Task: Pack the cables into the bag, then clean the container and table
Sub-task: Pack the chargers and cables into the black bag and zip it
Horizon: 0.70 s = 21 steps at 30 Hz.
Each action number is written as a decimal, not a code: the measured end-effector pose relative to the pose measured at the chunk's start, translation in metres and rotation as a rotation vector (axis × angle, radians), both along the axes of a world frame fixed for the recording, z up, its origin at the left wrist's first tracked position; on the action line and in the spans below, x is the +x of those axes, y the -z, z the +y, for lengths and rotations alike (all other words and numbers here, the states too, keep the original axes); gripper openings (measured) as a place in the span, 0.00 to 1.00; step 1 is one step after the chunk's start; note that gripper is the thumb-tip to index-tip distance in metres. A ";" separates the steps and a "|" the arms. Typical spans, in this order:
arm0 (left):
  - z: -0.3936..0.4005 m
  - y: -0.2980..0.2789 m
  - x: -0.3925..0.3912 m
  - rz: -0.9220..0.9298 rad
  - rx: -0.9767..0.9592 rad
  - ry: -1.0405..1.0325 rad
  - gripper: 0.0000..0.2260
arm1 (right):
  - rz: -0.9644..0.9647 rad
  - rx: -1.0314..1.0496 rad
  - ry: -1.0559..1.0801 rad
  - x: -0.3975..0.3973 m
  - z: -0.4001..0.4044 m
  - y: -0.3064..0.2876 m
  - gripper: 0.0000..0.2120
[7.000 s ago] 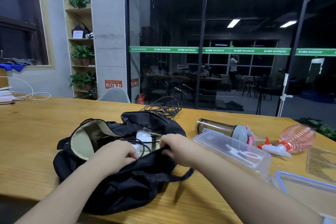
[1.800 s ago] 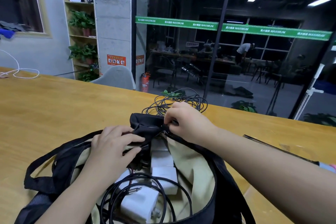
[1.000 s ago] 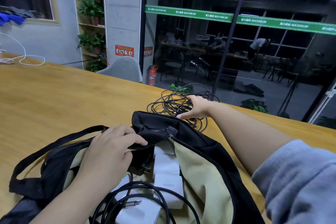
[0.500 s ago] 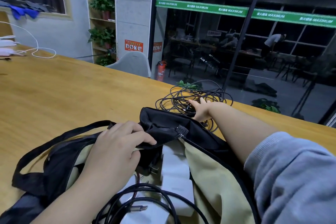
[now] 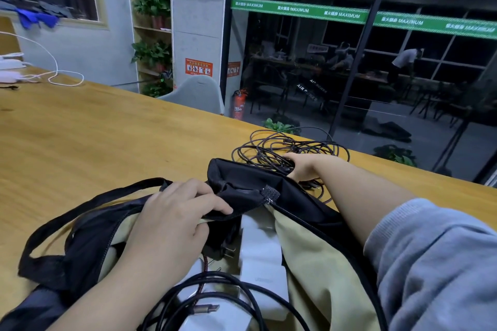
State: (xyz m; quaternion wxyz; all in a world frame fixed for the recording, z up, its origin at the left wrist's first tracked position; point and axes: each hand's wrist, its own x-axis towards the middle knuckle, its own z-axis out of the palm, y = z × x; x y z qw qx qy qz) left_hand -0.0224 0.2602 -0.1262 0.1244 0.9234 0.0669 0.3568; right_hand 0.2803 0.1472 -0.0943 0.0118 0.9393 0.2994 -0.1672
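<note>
Cable tangle (image 5: 290,149) sat at table (image 5: 80,142) far edge, just behind bag (image 5: 309,250). R hand (image 5: 302,166) grip closed on tangle; L hand (image 5: 174,220) held bag rim open. Chargers (image 5: 261,258) + cables inside.

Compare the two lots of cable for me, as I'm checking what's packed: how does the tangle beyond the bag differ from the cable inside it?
The cable tangle lies loose on the wooden table beyond the black bag; the packed cable sits inside the bag, over white chargers. The tangle's strands look thinner and sprawl wide; the packed cable looks thicker, in fewer loops. The right hand grips the tangle; neither hand grips the packed cable. Both are dark.
</note>
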 end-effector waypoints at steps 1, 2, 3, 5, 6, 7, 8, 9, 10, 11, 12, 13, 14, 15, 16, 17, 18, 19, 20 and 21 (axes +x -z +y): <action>0.000 0.000 0.000 0.004 -0.001 0.001 0.29 | 0.003 0.009 -0.005 0.000 -0.001 0.000 0.41; -0.001 0.000 -0.001 0.007 -0.001 0.002 0.29 | 0.002 0.011 -0.011 -0.001 -0.001 -0.001 0.40; -0.001 0.000 -0.001 0.008 -0.003 0.001 0.29 | -0.002 0.006 -0.015 -0.001 -0.001 -0.001 0.39; -0.001 0.000 -0.001 0.006 -0.010 -0.001 0.27 | -0.015 -0.008 -0.021 -0.002 -0.001 -0.002 0.37; -0.001 0.000 -0.001 0.002 -0.007 -0.002 0.26 | -0.024 -0.009 -0.025 -0.002 0.000 -0.003 0.37; -0.001 0.000 -0.001 0.001 -0.002 -0.002 0.25 | -0.034 -0.004 -0.031 -0.003 0.000 -0.003 0.35; 0.000 0.000 -0.002 0.002 0.000 -0.002 0.24 | -0.044 0.003 -0.036 -0.003 0.000 -0.003 0.34; 0.000 0.000 -0.002 0.003 0.002 -0.003 0.25 | -0.051 0.008 -0.041 -0.004 0.000 -0.002 0.33; 0.000 0.000 -0.001 0.004 0.001 -0.005 0.25 | -0.057 0.010 -0.046 -0.005 0.000 -0.003 0.33; 0.000 0.000 -0.001 0.005 -0.003 -0.006 0.26 | -0.060 0.008 -0.052 -0.006 -0.001 -0.003 0.32; 0.000 0.000 -0.001 0.007 -0.007 -0.005 0.27 | -0.060 0.008 -0.060 -0.007 -0.001 -0.003 0.31; -0.001 -0.001 -0.002 0.009 -0.007 -0.005 0.28 | -0.063 0.011 -0.069 -0.009 -0.002 -0.004 0.31; -0.001 -0.001 -0.002 0.011 -0.007 -0.005 0.29 | -0.069 0.021 -0.078 -0.011 -0.002 -0.006 0.30; -0.001 -0.001 -0.002 0.013 -0.005 -0.005 0.29 | -0.079 0.033 -0.086 -0.013 -0.002 -0.007 0.30; -0.001 -0.001 -0.002 0.013 -0.005 -0.003 0.29 | -0.094 0.046 -0.093 -0.015 -0.002 -0.009 0.31; -0.001 -0.001 -0.002 0.013 -0.007 -0.003 0.29 | -0.114 0.054 -0.098 -0.017 -0.003 -0.011 0.31; -0.001 -0.001 -0.003 0.012 -0.011 -0.001 0.29 | -0.136 0.060 -0.100 -0.018 -0.003 -0.013 0.32; -0.001 -0.001 -0.003 0.013 -0.014 0.002 0.29 | -0.157 0.068 -0.101 -0.020 -0.004 -0.015 0.32; 0.000 0.000 -0.003 0.014 -0.015 0.006 0.29 | -0.170 0.085 -0.097 -0.020 -0.005 -0.017 0.31; 0.000 0.000 -0.003 0.015 -0.018 0.008 0.29 | -0.180 0.112 -0.091 -0.021 -0.006 -0.021 0.29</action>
